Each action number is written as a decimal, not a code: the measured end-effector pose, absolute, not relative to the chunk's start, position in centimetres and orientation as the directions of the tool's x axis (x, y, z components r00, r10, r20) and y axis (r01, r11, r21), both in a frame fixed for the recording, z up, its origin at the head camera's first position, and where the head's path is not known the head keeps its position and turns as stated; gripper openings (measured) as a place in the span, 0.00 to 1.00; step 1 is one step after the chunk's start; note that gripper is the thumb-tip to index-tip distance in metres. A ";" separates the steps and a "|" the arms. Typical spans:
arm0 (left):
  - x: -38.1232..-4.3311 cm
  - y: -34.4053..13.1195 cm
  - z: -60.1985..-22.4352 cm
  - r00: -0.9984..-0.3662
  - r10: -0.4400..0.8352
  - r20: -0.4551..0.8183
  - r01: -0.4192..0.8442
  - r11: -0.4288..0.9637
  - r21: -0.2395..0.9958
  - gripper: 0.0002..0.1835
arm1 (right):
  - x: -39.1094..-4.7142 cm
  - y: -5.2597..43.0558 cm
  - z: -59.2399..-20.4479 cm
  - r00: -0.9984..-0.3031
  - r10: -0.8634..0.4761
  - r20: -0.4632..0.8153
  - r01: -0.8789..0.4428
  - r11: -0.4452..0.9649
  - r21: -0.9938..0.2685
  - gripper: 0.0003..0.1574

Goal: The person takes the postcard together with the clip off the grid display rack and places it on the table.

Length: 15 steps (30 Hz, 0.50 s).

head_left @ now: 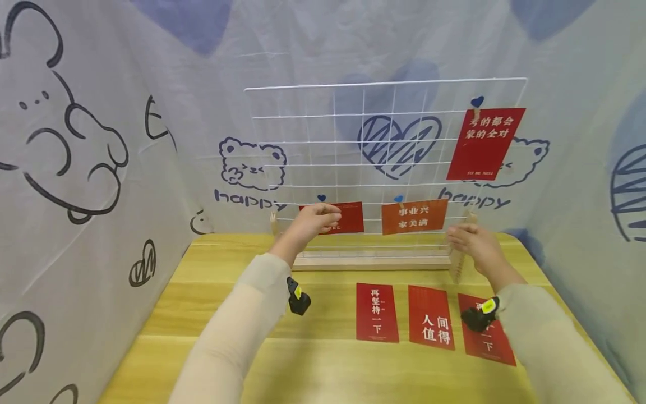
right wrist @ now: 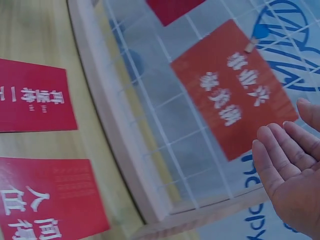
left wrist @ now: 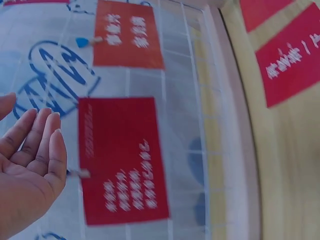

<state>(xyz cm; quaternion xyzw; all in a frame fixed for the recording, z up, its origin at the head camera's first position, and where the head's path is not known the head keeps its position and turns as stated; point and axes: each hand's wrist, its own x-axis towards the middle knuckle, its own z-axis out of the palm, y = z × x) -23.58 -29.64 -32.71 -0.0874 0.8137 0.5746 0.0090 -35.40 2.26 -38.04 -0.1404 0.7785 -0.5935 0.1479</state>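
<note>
My left hand is raised in front of a red card clipped low on a white wire grid. In the left wrist view its fingers are relaxed and hold nothing, beside that card and its clothespin. My right hand hovers by the grid's lower right, near an orange-red card hung from a clip with a blue heart. Seen from the right wrist, the fingers are loosely extended beside that card, with nothing in the palm.
A larger red card hangs at the grid's upper right. On the wooden table lie three red cards: one on the left, a middle one, and one partly behind the right wrist camera. The grid stands in a wooden base.
</note>
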 end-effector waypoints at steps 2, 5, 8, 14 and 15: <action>-24.1 -29.0 -31.9 -0.987 -0.127 -0.103 -0.139 0.319 0.937 0.20 | -35.8 2.4 -37.4 -0.916 -0.399 -0.052 -0.054 0.250 -0.967 0.39; -25.0 -27.9 -30.8 -0.990 -0.117 -0.079 -0.112 0.309 0.944 0.19 | -36.3 2.7 -36.5 -0.915 -0.401 -0.036 -0.059 0.221 -0.973 0.39; -26.0 -26.9 -29.9 -0.994 -0.098 -0.045 -0.074 0.310 0.948 0.17 | -36.7 3.4 -35.8 -0.918 -0.397 -0.020 -0.058 0.184 -0.981 0.36; -27.6 -24.9 -28.4 -0.999 -0.044 0.023 0.008 0.302 0.953 0.17 | -37.4 4.6 -34.4 -0.921 -0.388 0.032 -0.085 0.120 -0.989 0.13; -27.9 -24.6 -28.1 -0.999 -0.038 0.029 0.017 0.300 0.954 0.18 | -37.5 4.7 -34.2 -0.923 -0.384 0.039 -0.081 0.094 -0.992 0.10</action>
